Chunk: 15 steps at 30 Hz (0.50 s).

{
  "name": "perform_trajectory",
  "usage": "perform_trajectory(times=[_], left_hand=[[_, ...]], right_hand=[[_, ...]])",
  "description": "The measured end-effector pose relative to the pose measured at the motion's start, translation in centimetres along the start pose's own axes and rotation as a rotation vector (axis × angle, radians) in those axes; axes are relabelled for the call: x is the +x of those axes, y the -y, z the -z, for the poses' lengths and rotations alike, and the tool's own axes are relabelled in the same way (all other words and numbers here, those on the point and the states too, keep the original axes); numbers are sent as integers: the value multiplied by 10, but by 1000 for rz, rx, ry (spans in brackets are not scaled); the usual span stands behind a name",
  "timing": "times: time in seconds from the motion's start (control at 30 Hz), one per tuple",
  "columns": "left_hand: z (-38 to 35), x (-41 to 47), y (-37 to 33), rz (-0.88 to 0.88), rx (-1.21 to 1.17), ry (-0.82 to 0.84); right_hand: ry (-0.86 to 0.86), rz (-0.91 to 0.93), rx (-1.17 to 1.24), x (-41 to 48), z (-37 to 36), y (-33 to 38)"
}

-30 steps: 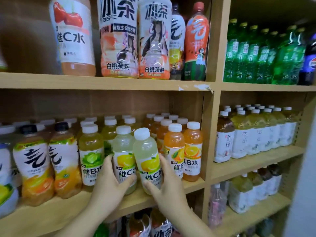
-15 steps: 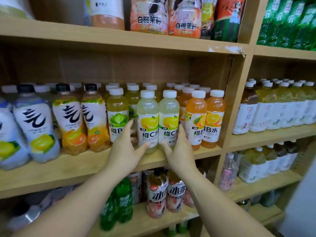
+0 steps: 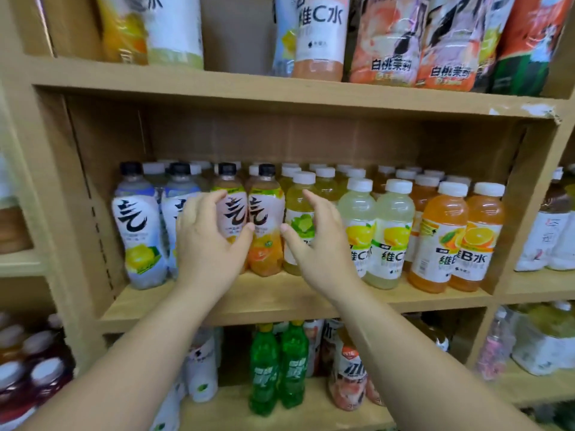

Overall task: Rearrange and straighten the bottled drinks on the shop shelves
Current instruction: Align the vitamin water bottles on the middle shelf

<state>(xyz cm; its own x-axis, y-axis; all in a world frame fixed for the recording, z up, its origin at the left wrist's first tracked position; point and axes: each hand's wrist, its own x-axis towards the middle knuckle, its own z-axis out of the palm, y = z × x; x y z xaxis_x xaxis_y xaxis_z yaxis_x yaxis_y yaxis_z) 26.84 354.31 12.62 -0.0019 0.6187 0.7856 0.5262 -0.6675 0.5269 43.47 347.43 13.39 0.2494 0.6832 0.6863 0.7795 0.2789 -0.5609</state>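
Note:
On the middle shelf (image 3: 280, 301) stands a front row of bottles. My left hand (image 3: 208, 244) curls round the left of two black-capped orange bottles (image 3: 231, 209), thumb at the seam with its twin (image 3: 266, 222). My right hand (image 3: 317, 244) is held with relaxed fingers in front of a white-capped lime bottle (image 3: 300, 209), its thumb by the right side of the second orange bottle. Whether that thumb touches the bottle is unclear. Two pale lemon bottles (image 3: 378, 231) stand upright further right.
Two blue-labelled lemon bottles (image 3: 137, 231) stand at the left end, two orange vitamin bottles (image 3: 451, 237) at the right end by the upright. More rows fill the back. Large bottles (image 3: 320, 35) stand on the shelf above, green soda bottles (image 3: 277, 368) below.
Both hands have left the two lemon bottles and moved left to the black-capped orange bottles and the lime bottle. The view has swung left and closer.

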Motion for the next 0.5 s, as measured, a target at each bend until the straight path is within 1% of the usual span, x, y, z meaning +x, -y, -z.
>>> perform_trajectory(times=[0.1, 0.23, 0.3, 0.33, 0.43, 0.5], left_hand=[[11, 19, 10, -5, 115, -13], [25, 47, 15, -125, 327, -80], [35, 63, 9, -162, 335, -128], [41, 71, 6, -199, 313, -163], [67, 92, -11, -393, 219, -311], [86, 103, -26, -513, 186, -423]], right_hand=[[-18, -7, -7, 17, -2, 8], [-38, 74, -112, 42, -3, 25], [-66, 126, -114, 53, -1, 39], [-118, 194, -94, 58, 1, 48], [-387, 508, -8, 72, 12, 79], [-490, 643, 36, 84, 20, 103]])
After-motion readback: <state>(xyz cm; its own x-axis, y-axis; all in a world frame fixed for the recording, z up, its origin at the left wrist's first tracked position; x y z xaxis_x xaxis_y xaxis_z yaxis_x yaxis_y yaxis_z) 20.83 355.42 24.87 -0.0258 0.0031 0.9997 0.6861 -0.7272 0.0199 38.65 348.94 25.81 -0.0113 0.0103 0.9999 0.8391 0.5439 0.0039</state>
